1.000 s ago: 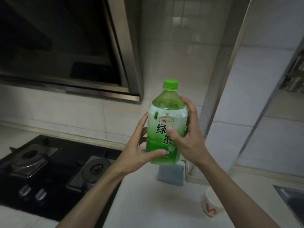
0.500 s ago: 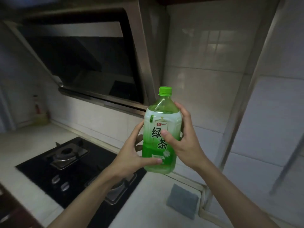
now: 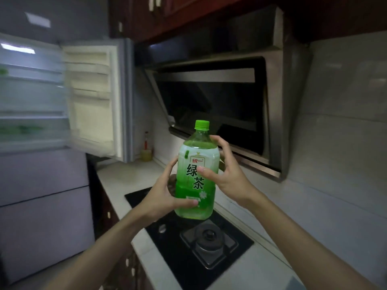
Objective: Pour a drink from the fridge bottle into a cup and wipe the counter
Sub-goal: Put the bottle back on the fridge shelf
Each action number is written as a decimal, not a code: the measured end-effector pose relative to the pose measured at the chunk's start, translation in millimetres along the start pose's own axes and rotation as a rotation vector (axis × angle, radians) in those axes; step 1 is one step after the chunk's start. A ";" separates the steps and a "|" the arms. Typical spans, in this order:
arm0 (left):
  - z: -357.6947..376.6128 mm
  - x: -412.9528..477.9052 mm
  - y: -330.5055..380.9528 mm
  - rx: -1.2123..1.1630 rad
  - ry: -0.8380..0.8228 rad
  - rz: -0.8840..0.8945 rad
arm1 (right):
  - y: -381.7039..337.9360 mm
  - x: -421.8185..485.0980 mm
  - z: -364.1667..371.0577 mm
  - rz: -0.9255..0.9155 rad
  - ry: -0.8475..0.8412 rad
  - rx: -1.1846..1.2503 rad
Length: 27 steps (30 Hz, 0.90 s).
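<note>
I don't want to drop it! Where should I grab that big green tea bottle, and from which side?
Grip the bottle at its wide labelled middle, coming in from both sides, as the left hand and right hand do. It stands upright, and its round body looks too fat for one hand alone. The sloping neck under the green cap is probably slippery.

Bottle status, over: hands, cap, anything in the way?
Left hand and right hand both grip the green tea bottle, upright above the hob. Green cap on. Fridge door open at left.
</note>
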<state>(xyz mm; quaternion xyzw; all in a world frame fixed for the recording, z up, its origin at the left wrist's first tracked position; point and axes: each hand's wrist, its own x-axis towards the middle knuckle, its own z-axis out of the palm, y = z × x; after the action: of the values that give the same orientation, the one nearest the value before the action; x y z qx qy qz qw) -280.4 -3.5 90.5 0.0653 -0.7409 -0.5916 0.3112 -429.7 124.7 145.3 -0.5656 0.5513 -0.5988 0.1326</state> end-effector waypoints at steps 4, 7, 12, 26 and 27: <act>-69.1 -21.9 10.1 0.025 0.063 -0.003 | -4.0 37.0 62.3 -0.028 -0.099 0.041; -125.7 -37.3 14.2 0.062 0.126 -0.002 | -4.5 64.5 114.8 -0.049 -0.153 0.112; -210.5 -61.6 16.3 0.093 0.201 -0.002 | -4.5 103.7 196.1 -0.071 -0.231 0.162; -365.5 -91.8 -20.4 0.089 0.469 -0.097 | 24.0 197.3 356.1 -0.024 -0.466 0.271; -374.4 -90.0 -25.8 0.094 0.482 -0.100 | 30.7 204.8 364.7 -0.021 -0.480 0.280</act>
<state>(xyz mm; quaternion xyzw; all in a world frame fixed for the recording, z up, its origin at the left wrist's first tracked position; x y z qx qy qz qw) -14.0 -282.2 72.2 0.2554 -0.6680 -0.5384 0.4458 -210.2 -232.5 138.9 -0.6732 0.4099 -0.5193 0.3303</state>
